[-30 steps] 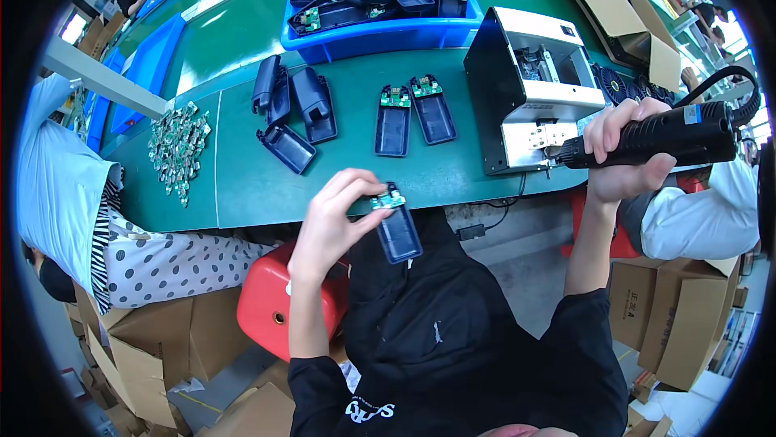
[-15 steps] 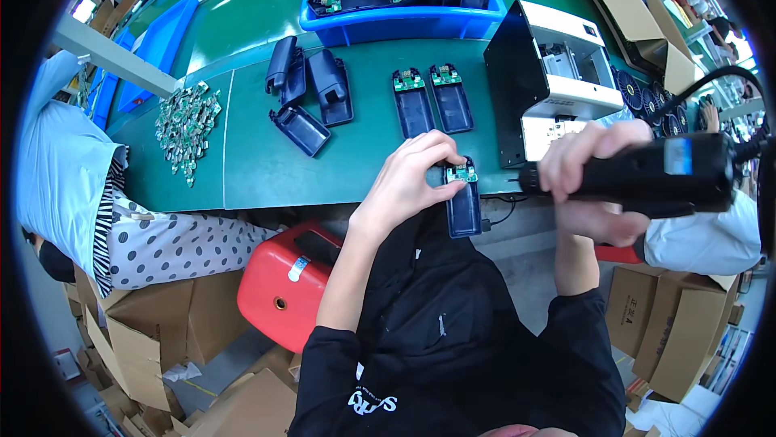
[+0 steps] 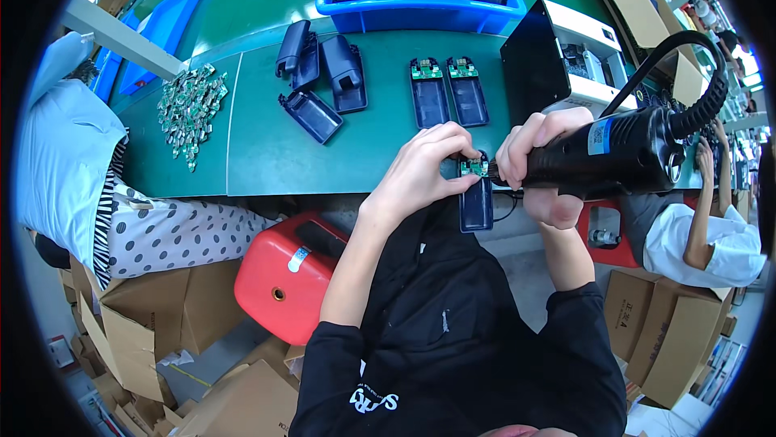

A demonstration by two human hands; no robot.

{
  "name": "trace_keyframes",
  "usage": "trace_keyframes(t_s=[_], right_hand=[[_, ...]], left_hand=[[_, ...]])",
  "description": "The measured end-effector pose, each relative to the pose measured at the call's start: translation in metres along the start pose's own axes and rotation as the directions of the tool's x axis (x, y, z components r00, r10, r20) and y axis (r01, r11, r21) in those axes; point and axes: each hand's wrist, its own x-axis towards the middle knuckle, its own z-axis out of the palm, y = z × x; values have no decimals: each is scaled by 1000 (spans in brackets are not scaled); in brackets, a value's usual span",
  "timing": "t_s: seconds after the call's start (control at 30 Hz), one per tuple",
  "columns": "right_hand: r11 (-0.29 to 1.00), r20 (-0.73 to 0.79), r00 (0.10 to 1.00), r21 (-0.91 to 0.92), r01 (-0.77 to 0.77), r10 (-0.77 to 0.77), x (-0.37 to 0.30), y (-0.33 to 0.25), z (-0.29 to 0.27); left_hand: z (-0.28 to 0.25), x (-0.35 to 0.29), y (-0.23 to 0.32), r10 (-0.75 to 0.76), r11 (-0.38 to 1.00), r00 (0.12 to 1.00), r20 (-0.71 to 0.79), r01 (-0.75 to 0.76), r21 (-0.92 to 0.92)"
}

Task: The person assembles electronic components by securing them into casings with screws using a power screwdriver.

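Observation:
My left hand (image 3: 428,166) pinches the upper end of a dark blue plastic housing (image 3: 476,209), where a small green circuit board (image 3: 474,167) sits. The housing juts over the table's front edge. My right hand (image 3: 540,164) is wrapped round a black corded electric screwdriver (image 3: 618,154), held almost level. Its tip points left and is close to the board; whether it touches a screw cannot be made out. Just beyond lie two similar housings, a left one (image 3: 429,100) and a right one (image 3: 469,97), each with a green board at its far end.
Several housing parts (image 3: 343,73) lie left of centre, beside a heap of small circuit boards (image 3: 191,114). A blue bin (image 3: 420,15) of housings stands at the back. A black-and-white machine (image 3: 566,57) is on the right. A red stool (image 3: 287,279) and co-workers flank me.
My right hand has brought the screwdriver left, up to the board in the housing. My left hand keeps its hold. The whole view has shifted slightly.

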Motion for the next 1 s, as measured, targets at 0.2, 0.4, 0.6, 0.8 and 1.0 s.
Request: trace_keyframes(t_s=[0.2,0.4,0.6,0.8,1.0], right_hand=[[999,-27,999,2,-32,32,-2,1,4],[999,-45,998,-8,-41,41,-1,2,6],[997,-84,993,-16,-78,77,-1,1,10],[999,-146,988,19,-44,47,-4,4,15],[993,-108,992,99,-61,72,-1,12,9]], left_hand=[[1,0,-2,25,1000,999,-22,-25,-13],[1,0,-4,9,1000,1000,-3,-10,-20],[0,2,-2,23,999,1000,-18,-24,-39],[-3,5,-3,-11,992,1000,22,13,-129],[-5,7,-4,-37,984,997,65,48,-170]])
